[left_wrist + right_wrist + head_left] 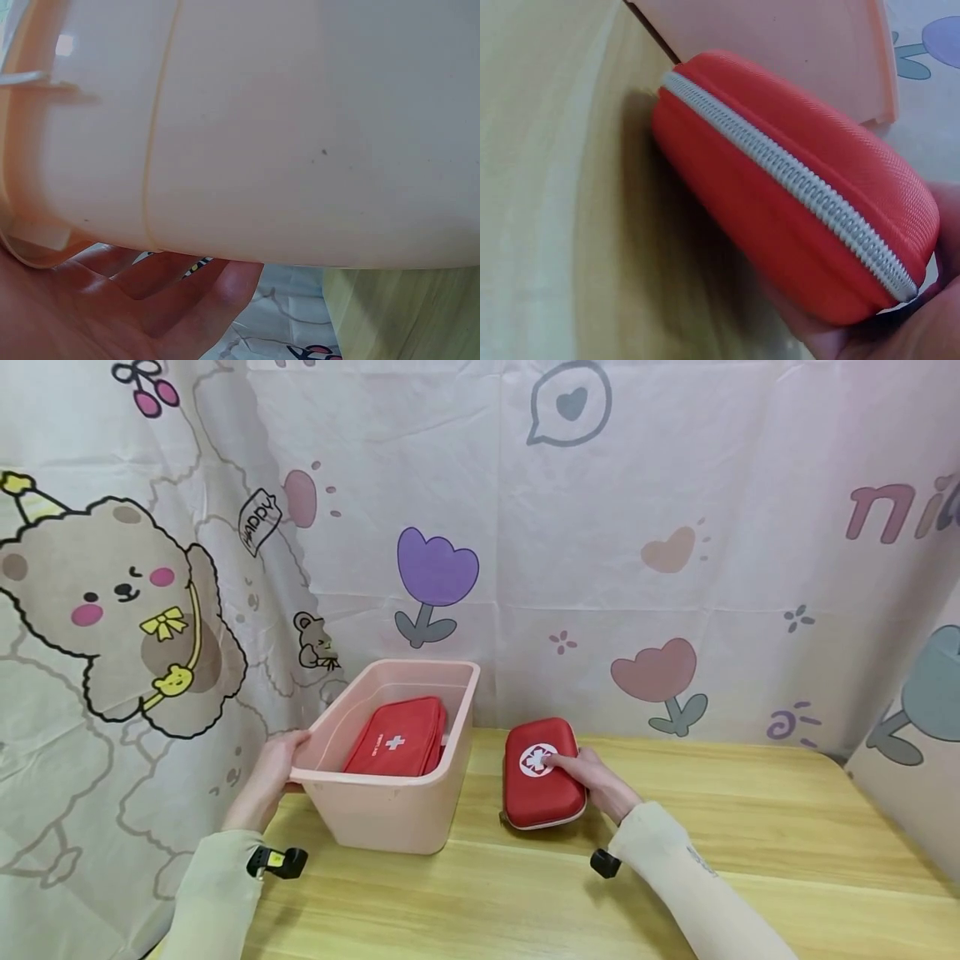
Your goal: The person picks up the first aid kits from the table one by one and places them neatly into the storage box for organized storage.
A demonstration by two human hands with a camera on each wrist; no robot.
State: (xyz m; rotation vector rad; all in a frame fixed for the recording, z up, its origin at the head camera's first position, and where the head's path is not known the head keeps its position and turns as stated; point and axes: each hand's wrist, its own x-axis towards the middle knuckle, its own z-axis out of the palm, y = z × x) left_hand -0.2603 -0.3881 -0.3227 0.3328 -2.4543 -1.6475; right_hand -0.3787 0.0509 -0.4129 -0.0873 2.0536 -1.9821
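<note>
My left hand holds the left rim of a pale pink plastic bin. In the left wrist view its fingers lie under the rim, along the outer wall. Inside the bin is a flat red first-aid pouch with a white cross. To the right of the bin, my right hand grips a red hard-shell first-aid case by its right side, thumb on top beside the white emblem. The right wrist view shows the case tilted above the wood, its grey zipper closed.
Both things are at a light wooden table, the bin near its left side. A white curtain printed with cartoon bears, flowers and hearts hangs behind and along the sides.
</note>
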